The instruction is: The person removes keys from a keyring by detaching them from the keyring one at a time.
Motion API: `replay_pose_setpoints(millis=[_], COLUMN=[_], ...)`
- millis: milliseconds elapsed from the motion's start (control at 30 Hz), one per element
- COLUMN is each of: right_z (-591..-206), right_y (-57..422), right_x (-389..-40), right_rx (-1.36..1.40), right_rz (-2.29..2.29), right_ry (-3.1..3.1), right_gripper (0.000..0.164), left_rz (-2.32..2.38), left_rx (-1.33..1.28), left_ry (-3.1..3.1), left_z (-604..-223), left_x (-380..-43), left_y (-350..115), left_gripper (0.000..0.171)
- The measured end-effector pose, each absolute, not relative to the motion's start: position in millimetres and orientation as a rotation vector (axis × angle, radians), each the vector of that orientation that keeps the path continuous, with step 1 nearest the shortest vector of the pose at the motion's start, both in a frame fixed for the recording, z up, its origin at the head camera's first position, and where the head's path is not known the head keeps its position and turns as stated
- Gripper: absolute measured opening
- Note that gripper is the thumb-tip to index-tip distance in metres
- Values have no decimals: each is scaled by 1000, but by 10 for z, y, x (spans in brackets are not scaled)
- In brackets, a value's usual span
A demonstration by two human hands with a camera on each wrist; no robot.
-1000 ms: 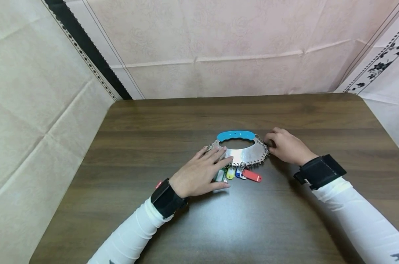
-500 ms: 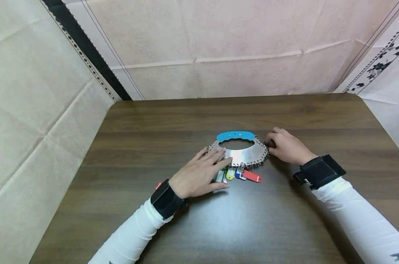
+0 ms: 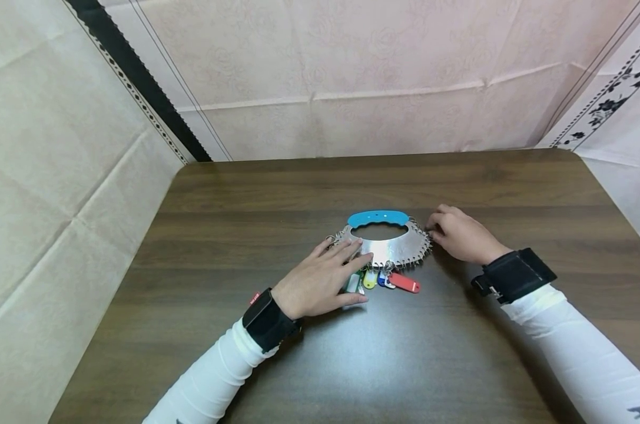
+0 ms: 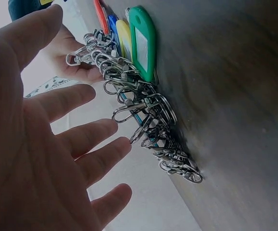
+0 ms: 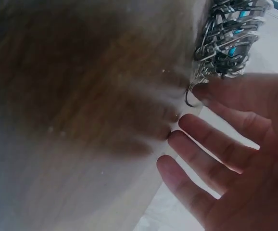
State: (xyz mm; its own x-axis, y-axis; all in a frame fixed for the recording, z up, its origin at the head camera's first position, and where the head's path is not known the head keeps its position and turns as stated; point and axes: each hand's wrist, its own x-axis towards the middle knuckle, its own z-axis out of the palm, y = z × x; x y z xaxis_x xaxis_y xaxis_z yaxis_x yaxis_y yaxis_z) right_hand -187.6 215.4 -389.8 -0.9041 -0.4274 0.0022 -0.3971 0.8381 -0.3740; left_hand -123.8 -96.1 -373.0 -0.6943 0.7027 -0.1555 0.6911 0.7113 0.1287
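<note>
A silver metal plate with a blue grip handle lies on the table, its curved edge lined with metal key rings and clips. My left hand is spread over the plate's lower left edge, its fingers straight and apart, gripping nothing. At the plate's right edge my right hand pinches a metal key ring between thumb and index finger. The other right fingers reach loosely toward the tabletop. Colored key tags hang from the lower edge: a green tag, a yellow tag and a red tag among them.
The wooden table has rounded far corners. Pale cloth hangs behind it and along both sides. Each wrist wears a black band, the left band and the right band, over white sleeves.
The right hand's fingertips have shifted slightly at the plate's right edge. The left hand, the plate and its tags stay practically where they were.
</note>
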Motion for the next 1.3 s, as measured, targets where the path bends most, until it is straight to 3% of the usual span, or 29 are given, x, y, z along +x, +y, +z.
replay_pose_setpoints(millis=[400, 1100, 1300], right_z=[-3929, -3878, -3829], right_y=[2190, 2209, 2180], right_x=[-1845, -1687, -1646], right_rx=[-673, -516, -627], right_rz=[-533, -698, -857], right_ry=[3010, 3107, 3151], right_gripper=[9, 22, 14], left_rz=[92, 89, 79], left_rx=[1106, 1111, 1121], left_ry=[2718, 2732, 2732], left_z=[-3732, -3742, -3741], left_x=[-1244, -1222, -1220], left_y=[-952, -960, -955], left_gripper=[78, 76, 76])
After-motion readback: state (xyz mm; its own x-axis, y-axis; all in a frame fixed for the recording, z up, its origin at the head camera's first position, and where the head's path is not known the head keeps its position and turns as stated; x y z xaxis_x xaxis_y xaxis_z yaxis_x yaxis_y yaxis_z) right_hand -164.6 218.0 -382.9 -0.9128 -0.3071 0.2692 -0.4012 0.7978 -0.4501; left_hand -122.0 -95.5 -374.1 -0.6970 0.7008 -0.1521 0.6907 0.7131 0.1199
